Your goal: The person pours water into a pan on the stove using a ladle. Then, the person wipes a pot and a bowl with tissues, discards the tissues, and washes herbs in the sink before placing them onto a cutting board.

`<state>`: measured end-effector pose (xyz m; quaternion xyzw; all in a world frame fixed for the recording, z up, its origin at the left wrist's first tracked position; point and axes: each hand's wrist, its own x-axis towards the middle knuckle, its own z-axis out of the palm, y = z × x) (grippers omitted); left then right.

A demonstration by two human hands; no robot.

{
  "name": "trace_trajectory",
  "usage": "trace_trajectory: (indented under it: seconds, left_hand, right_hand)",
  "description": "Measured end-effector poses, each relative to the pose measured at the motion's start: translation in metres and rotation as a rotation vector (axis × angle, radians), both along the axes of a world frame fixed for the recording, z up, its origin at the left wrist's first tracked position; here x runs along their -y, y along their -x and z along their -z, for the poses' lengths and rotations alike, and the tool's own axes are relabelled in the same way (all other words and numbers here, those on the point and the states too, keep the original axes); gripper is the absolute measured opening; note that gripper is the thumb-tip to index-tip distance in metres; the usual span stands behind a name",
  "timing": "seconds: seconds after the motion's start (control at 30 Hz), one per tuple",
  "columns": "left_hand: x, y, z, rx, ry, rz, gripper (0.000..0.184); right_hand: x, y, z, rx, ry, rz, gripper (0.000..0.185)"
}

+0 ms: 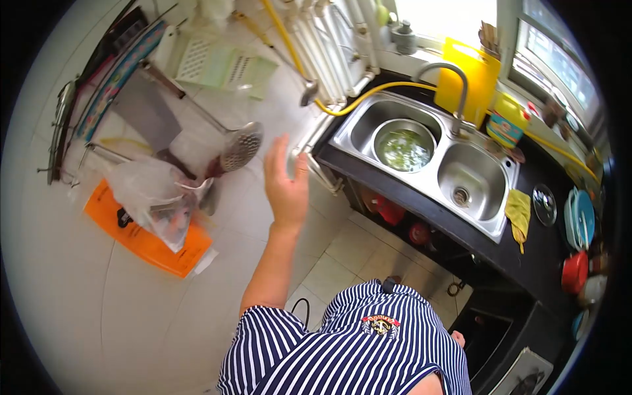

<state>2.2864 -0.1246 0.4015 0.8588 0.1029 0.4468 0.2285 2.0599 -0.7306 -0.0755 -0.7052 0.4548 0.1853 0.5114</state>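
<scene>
Left hand [288,194] raised on an outstretched arm, released, fingers extended, just beside the skimmer [241,146] hanging at the wall [151,322]. Right hand [459,338] low, mostly hidden by the shirt [368,349]; cannot tell its grip.

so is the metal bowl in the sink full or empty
Not empty: wet-looking green pieces show inside the metal bowl; cannot tell exactly how full.

This is a kitchen, with a double steel sink [484,197], curved faucet [465,92] and hanging skimmer [241,146].
</scene>
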Motion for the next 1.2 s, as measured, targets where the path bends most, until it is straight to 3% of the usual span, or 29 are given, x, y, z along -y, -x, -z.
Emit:
trace_trajectory:
  seconds: [0.07, 0.17, 0.23, 0.27, 0.33, 0.4, 0.47, 0.57, 0.7, 0.73, 0.77, 0.83, 0.9, 1.07, 1.2]
  left_hand:
    - [-0.033, 0.007, -0.035, 0.201, -0.023, -0.063, 0.041]
    - [-0.075, 0.014, -0.066, 0.349, -0.008, -0.293, 0.043]
    - [-0.080, 0.019, -0.079, 0.540, 0.291, -0.307, 0.046]
    - [-0.079, 0.022, -0.080, 0.553, 0.283, -0.323, 0.046]
    - [-0.068, 0.039, -0.073, 0.447, 0.014, -0.366, 0.043]
    - [-0.060, 0.057, -0.071, 0.522, 0.027, -0.359, 0.042]
    - [-0.054, 0.072, -0.075, 0.584, 0.040, -0.354, 0.042]
    - [-0.045, 0.094, -0.089, 0.662, 0.340, -0.401, 0.037]
    - [-0.048, 0.111, -0.065, 0.604, 0.242, -0.543, 0.035]
    - [-0.039, 0.108, -0.063, 0.556, 0.225, -0.579, 0.034]
    - [-0.031, 0.102, -0.061, 0.503, 0.231, -0.572, 0.034]
    - [-0.009, 0.086, -0.061, 0.397, 0.263, -0.518, 0.034]
    - [0.011, 0.071, -0.055, 0.428, 0.310, -0.563, 0.035]
    - [0.003, 0.048, -0.035, 0.360, 0.252, -0.399, 0.036]
    - [0.021, 0.009, -0.024, 0.282, 0.236, -0.283, 0.036]
  right_hand:
    - [-0.041, -0.053, -0.056, 0.111, 0.119, -0.220, 0.027]
    - [-0.060, -0.095, -0.065, 0.113, 0.114, -0.409, 0.027]
    - [-0.060, -0.111, -0.054, 0.128, 0.139, -0.527, 0.028]
    - [-0.063, -0.120, -0.060, 0.096, 0.148, -0.584, 0.028]
    - [-0.048, -0.122, -0.028, 0.137, 0.136, -0.628, 0.030]
    - [0.017, -0.105, 0.130, 0.098, 0.302, -0.830, 0.032]
    - [0.027, -0.116, 0.115, 0.031, 0.295, -0.885, 0.031]
    - [0.024, -0.141, 0.082, -0.010, 0.244, -0.901, 0.031]
    - [0.037, -0.160, 0.080, 0.103, 0.235, -0.999, 0.033]
    - [0.025, -0.167, 0.051, 0.205, 0.237, -1.043, 0.033]
    - [0.013, -0.172, 0.015, 0.029, 0.353, -0.985, 0.035]
    - [-0.019, -0.192, -0.044, -0.047, 0.280, -0.822, 0.034]
    - [-0.014, -0.199, -0.029, 0.165, 0.344, -0.868, 0.031]
    - [-0.032, -0.197, -0.075, 0.014, 0.153, -0.651, 0.034]
    - [-0.004, -0.152, -0.051, -0.017, 0.149, -0.727, 0.034]
